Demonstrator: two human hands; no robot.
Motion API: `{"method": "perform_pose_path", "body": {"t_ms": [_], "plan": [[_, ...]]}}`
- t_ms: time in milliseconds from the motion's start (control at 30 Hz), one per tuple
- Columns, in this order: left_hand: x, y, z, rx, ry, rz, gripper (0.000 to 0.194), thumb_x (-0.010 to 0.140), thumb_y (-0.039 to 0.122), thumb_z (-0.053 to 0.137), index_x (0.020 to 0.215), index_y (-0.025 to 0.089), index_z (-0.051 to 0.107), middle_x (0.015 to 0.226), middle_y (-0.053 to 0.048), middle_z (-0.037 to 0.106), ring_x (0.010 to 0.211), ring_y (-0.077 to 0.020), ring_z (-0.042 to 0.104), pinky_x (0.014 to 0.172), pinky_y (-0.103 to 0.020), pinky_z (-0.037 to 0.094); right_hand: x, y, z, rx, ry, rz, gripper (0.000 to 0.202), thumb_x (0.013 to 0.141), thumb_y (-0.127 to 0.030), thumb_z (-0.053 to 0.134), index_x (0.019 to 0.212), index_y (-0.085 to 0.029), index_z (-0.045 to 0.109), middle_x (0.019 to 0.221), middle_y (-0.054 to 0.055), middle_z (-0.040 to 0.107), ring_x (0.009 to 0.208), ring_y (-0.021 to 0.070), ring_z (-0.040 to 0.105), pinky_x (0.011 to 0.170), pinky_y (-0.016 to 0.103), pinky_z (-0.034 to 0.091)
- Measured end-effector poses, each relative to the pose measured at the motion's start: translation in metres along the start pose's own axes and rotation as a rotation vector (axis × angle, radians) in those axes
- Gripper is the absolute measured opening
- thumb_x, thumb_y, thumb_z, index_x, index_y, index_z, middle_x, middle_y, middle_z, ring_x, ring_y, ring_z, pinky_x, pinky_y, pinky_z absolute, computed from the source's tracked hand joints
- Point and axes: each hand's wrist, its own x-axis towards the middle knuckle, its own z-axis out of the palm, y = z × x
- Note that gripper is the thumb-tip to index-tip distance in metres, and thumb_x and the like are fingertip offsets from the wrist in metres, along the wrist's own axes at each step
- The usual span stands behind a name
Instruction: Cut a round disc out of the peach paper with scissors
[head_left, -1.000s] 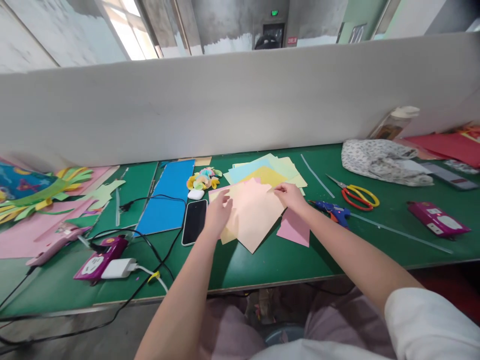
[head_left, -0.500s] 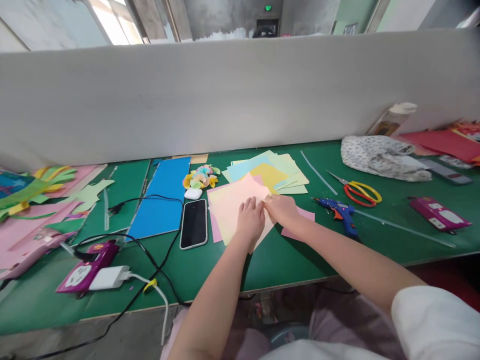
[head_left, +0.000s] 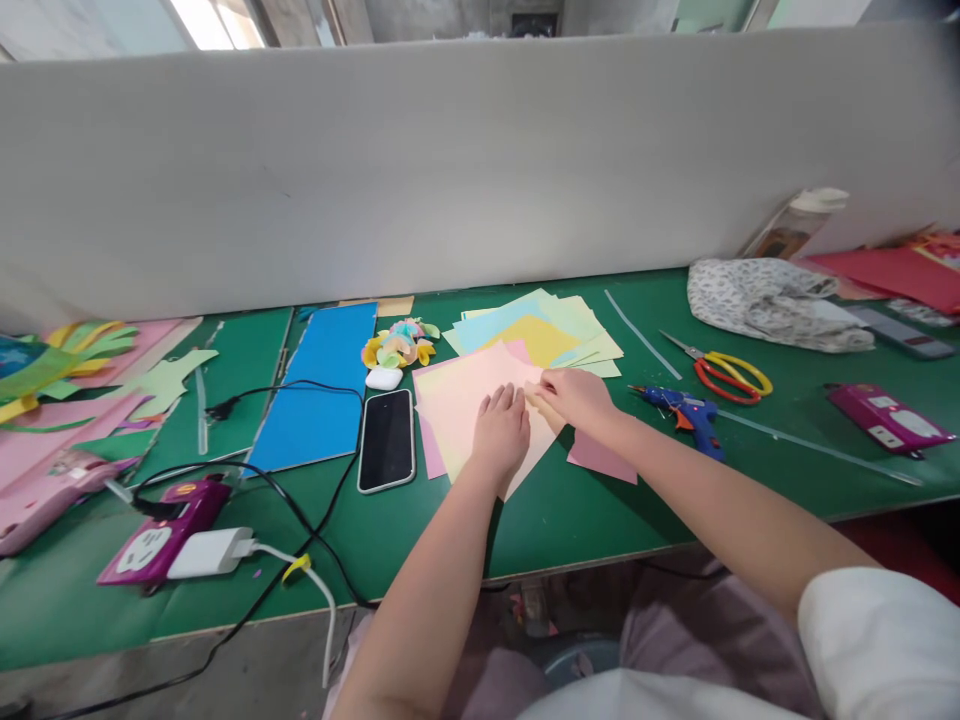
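Observation:
A pale peach sheet of paper (head_left: 465, 400) lies turned cornerwise on the green table, on top of pink paper (head_left: 433, 452). My left hand (head_left: 501, 432) rests flat on this sheet, fingers stretched out and pointing away from me. Just to its right, my right hand (head_left: 574, 398) has its fingers closed on the sheet's right part, which is lifted and folded over. Its fingertips come close to the left hand's. Another pink piece (head_left: 604, 456) shows partly under my right forearm. Behind the hands lies a fanned pile of yellow, blue and pale green sheets (head_left: 585, 325).
Left of the paper are a phone (head_left: 387, 440), a white case (head_left: 384, 379), paper flowers (head_left: 401, 345), a blue board (head_left: 319, 385) and a purple power strip (head_left: 169, 530) with cables. Scissors (head_left: 720, 370), a blue glue gun (head_left: 684, 418) and another purple strip (head_left: 889, 418) lie right.
My right hand has shifted slightly up and drawn the sheet's right part further over. The left hand stays flat on the paper. The whole view has tilted down a little.

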Motion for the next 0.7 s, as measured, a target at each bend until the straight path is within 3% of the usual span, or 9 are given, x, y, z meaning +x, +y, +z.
{"method": "perform_pose_path", "body": {"t_ms": [200, 400, 500, 600, 700], "plan": [[-0.001, -0.004, -0.011, 0.022, -0.016, -0.01, 0.043, 0.103, 0.04, 0.073, 0.141, 0.02, 0.065, 0.144, -0.013, 0.067, 0.123, -0.0293, 0.07, 0.102, -0.053, 0.062, 0.01, 0.015, 0.002, 0.142, -0.042, 0.088, 0.031, 0.108, -0.035, 0.072, 0.135, -0.019, 0.071, 0.137, 0.011, 0.073, 0.114, 0.0273, 0.075, 0.097, 0.048, 0.066], [-0.009, -0.006, -0.024, 0.053, -0.043, -0.103, 0.044, 0.104, 0.036, 0.072, 0.144, 0.02, 0.065, 0.155, -0.014, 0.062, 0.142, -0.0344, 0.061, 0.117, -0.062, 0.052, 0.008, 0.026, 0.032, 0.259, -0.052, 0.19, 0.034, 0.107, -0.035, 0.073, 0.137, -0.019, 0.07, 0.139, 0.011, 0.072, 0.114, 0.028, 0.075, 0.095, 0.048, 0.066], [-0.011, -0.004, -0.024, 0.039, -0.083, -0.103, 0.043, 0.104, 0.036, 0.072, 0.144, 0.02, 0.065, 0.155, -0.014, 0.062, 0.141, -0.0342, 0.062, 0.117, -0.062, 0.053, 0.002, 0.028, 0.042, 0.261, -0.057, 0.192, 0.035, 0.107, -0.035, 0.074, 0.138, -0.018, 0.069, 0.138, 0.011, 0.072, 0.113, 0.0282, 0.076, 0.094, 0.048, 0.067], [-0.011, -0.002, -0.023, 0.018, -0.127, -0.07, 0.045, 0.104, 0.037, 0.072, 0.146, 0.021, 0.064, 0.157, -0.014, 0.061, 0.14, -0.0335, 0.063, 0.116, -0.061, 0.054, -0.002, 0.027, 0.038, 0.207, -0.038, 0.161, 0.034, 0.108, -0.035, 0.073, 0.137, -0.018, 0.069, 0.137, 0.011, 0.073, 0.113, 0.0277, 0.076, 0.094, 0.048, 0.067], [-0.011, -0.003, -0.023, 0.007, -0.164, -0.063, 0.041, 0.111, 0.031, 0.058, 0.151, 0.022, 0.063, 0.162, -0.017, 0.058, 0.149, -0.034, 0.057, 0.121, -0.058, 0.048, -0.007, 0.02, 0.029, 0.104, 0.007, 0.095, 0.031, 0.108, -0.035, 0.072, 0.135, -0.019, 0.07, 0.136, 0.011, 0.073, 0.112, 0.027, 0.076, 0.095, 0.048, 0.066]]}}
